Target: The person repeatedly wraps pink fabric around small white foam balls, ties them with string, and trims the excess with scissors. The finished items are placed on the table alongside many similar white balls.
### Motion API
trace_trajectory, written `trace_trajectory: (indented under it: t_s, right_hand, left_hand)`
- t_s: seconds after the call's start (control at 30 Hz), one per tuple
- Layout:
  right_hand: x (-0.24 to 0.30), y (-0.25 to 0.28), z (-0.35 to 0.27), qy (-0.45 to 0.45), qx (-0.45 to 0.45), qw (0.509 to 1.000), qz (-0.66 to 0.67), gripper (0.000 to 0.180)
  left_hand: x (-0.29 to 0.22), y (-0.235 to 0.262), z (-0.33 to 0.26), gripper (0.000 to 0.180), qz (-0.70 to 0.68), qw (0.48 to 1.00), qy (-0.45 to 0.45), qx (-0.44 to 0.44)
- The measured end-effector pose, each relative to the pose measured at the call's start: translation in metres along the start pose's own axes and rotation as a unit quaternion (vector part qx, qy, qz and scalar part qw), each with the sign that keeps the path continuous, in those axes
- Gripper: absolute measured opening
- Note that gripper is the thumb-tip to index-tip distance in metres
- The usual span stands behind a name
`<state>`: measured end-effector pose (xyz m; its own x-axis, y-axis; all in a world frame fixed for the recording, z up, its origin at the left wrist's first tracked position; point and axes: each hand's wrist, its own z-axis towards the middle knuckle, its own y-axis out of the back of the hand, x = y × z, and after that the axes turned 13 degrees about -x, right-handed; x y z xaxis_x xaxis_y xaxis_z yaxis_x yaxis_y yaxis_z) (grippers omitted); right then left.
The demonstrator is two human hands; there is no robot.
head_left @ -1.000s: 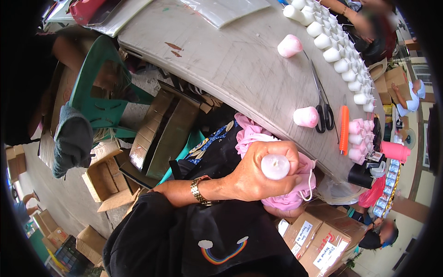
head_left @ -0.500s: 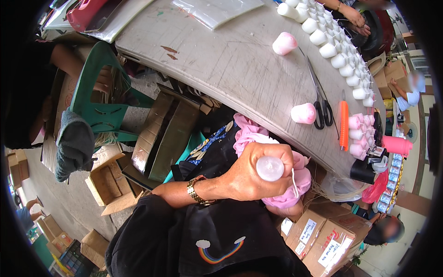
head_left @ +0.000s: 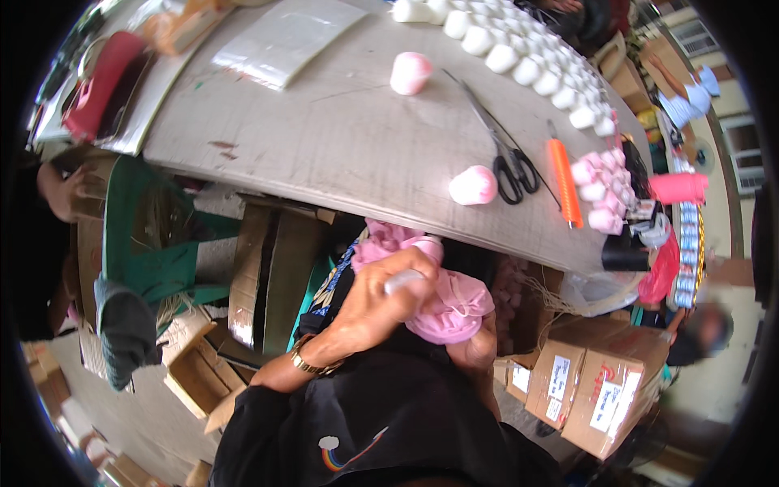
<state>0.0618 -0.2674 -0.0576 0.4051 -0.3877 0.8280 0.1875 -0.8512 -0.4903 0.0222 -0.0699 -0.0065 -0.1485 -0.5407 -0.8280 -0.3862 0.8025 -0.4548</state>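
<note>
My left hand [head_left: 369, 304], with a gold watch [head_left: 312, 359] on its wrist, is closed round a pale, round-ended object [head_left: 402, 281]; most of it is hidden in the fist. Over my lap bunches a pink cloth [head_left: 454, 304], with a thin white string lying across it. My right hand [head_left: 477, 345] grips this cloth from below, its fingers partly covered. On the table beyond stand two pink-and-white candles [head_left: 473, 186]. Near them lie black-handled scissors [head_left: 513, 172] and an orange-handled tool [head_left: 563, 180].
Rows of white candles [head_left: 503, 58] line the table's far right side, with pink candles [head_left: 602, 183] closer. A clear plastic sheet [head_left: 288, 40] lies on the grey table [head_left: 324, 138]. Cardboard boxes [head_left: 588, 390] stand right; a green chair [head_left: 134, 243] and another person are left.
My left fist, with the pale object, has turned and lowered onto the pink cloth. More of the cloth and of my right hand shows. The view has shifted to the right.
</note>
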Motion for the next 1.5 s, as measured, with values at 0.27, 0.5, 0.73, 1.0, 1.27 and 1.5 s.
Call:
trace_trajectory:
  t_s: [0.27,0.5,0.73,1.0,1.27,1.5]
  right_hand:
    - [0.041,0.062,-0.016,-0.003,-0.045,0.61,-0.791,0.017]
    - [0.106,-0.004,0.057,0.422,-0.1,0.669,-0.603,0.011]
    - [0.145,-0.025,0.152,0.477,-0.171,0.468,-0.724,0.018]
    - [0.128,-0.039,0.155,0.475,-0.096,0.471,-0.737,0.03]
    - [0.11,-0.061,0.155,0.407,-0.022,0.45,-0.794,0.037]
    - [0.116,-0.047,0.152,0.528,-0.082,0.462,-0.707,0.02]
  left_hand:
    - [0.023,0.012,0.001,0.035,0.073,0.996,-0.05,-0.007]
    - [0.032,0.015,-0.001,0.031,-0.01,1.0,-0.001,-0.005]
    - [0.023,0.02,-0.017,0.047,0.042,0.999,-0.023,0.022]
    - [0.027,0.02,-0.011,0.044,0.24,0.966,-0.101,0.015]
    - [0.021,0.019,-0.014,0.039,0.237,0.953,-0.184,-0.036]
    - [0.016,0.013,-0.017,0.031,0.178,0.958,-0.216,-0.064]
